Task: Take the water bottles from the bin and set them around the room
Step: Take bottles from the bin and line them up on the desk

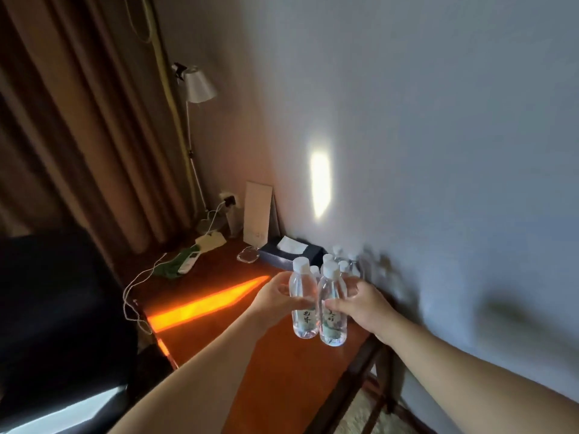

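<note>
Over the wooden bench (282,386), just this side of the dark tissue box (293,253) by the wall, two water bottles are up in the air, each upright, long axis vertical, white caps on top. The left hand (275,297) grips the left bottle (303,303) and the right hand (363,303) grips the right bottle (332,308), side by side and almost touching. A cluster of standing bottles (340,264) waits between them and the tissue box, so I'd guess straight down and slightly forward is the drop.

Rear bottles (340,261) mostly hidden, blurred; count unclear; chair (56,308) cut off.
</note>
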{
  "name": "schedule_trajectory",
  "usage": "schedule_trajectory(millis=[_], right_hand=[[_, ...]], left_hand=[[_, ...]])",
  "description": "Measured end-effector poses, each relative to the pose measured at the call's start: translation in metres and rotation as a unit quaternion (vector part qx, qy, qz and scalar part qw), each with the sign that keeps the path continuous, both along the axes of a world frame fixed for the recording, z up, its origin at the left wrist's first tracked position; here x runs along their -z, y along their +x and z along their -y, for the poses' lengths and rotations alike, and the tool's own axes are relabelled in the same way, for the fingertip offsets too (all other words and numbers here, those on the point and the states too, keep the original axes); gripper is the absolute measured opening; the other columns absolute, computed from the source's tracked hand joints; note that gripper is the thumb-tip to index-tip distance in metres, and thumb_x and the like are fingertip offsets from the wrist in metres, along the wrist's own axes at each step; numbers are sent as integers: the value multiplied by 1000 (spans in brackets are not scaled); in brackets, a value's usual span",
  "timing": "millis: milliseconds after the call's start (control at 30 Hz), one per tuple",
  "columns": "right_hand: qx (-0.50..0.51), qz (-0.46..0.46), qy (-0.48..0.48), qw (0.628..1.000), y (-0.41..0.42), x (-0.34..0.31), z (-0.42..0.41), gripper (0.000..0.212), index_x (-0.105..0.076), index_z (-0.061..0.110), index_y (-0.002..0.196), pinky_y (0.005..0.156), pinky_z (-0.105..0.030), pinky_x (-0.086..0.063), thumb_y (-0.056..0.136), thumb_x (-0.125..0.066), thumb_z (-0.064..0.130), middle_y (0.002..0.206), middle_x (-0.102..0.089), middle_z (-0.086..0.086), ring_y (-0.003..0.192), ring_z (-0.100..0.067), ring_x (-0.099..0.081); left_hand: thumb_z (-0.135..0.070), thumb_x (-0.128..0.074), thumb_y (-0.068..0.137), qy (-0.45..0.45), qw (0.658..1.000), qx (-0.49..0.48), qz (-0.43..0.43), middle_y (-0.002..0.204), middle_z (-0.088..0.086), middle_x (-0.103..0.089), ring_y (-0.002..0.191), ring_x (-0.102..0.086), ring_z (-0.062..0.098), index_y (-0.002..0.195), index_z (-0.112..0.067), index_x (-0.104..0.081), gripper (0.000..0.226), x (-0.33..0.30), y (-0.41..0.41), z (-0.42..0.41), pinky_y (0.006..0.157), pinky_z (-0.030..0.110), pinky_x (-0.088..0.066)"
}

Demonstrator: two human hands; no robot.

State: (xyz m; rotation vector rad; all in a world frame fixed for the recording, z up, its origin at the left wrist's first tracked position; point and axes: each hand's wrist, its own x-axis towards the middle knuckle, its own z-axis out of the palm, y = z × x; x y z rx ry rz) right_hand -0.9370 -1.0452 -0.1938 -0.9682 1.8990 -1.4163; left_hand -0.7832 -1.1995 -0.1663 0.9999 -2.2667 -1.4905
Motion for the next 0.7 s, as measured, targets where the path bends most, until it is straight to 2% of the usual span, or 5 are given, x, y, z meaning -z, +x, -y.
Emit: schedule_trajectory(millis=[100,167,300,500,700], right_hand=[[76,14,25,997,-7,22,28,48,-67,28,108,83,-28,-56,67,-90,30,101,-76,9,93,-6,-72],[122,21,44,991,-7,32,45,55,-60,34,112,72,-18,-52,66,-91,32,107,-71,12,94,-3,-68],[198,22,80,977,5,43,74,51,-59,36,107,57,-5,-46,67,-90,32,97,-71,15,78,10,-68],[292,59,111,948,24,75,104,69,-56,33,120,63,-13,-47,62,-93,32,106,-69,17,88,5,-66],[331,99,124,930,21,110,118,66,-54,29,121,68,-18,-50,68,-92,25,111,-69,12,94,-2,-66]], left_hand=[[-47,-94,56,-3,998,56,17,109,-19,-67,98,-65,2,119,-49,-56,73,22,-27,44,78,23,-54],[-54,-92,54,-18,996,88,24,106,-23,-67,94,-64,-2,121,-50,-56,76,36,-40,69,66,14,-44],[-63,-88,48,-23,987,149,55,96,-31,-63,88,-63,-6,113,-57,-52,75,59,-50,114,66,14,-50],[-54,-91,55,-42,967,231,104,85,-36,-61,74,-59,-21,131,-51,-52,86,95,-59,158,47,2,-41],[-43,-92,54,-31,952,278,122,99,-32,-61,85,-61,-11,124,-47,-55,79,137,-83,175,65,9,-52]])
